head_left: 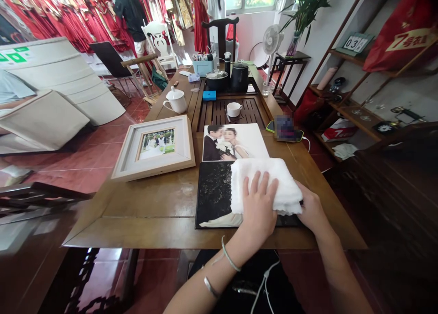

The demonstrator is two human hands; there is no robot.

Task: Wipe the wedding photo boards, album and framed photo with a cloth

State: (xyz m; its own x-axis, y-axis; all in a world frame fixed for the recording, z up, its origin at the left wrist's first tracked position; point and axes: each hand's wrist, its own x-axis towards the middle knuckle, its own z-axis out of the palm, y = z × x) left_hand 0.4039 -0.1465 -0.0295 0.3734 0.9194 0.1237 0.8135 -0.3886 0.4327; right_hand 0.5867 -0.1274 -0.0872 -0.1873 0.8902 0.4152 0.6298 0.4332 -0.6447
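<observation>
A folded white cloth [263, 186] lies on a dark photo print [214, 195] on the wooden table [153, 209]. My left hand [259, 203] lies flat on the cloth with its fingers stretched out. My right hand [310, 209] rests at the cloth's right edge, on the print's right side; its fingers are tucked under the cloth and hidden. A second print of a wedding couple [236, 141] lies just beyond the dark one.
A framed photo [155, 146] lies at the left. Further back stand a white teapot [176, 99], a cup [234, 109], a black kettle [239, 77] and a phone [285, 129]. Shelves [376, 76] stand at the right. A person [132, 17] stands by red garments at the back.
</observation>
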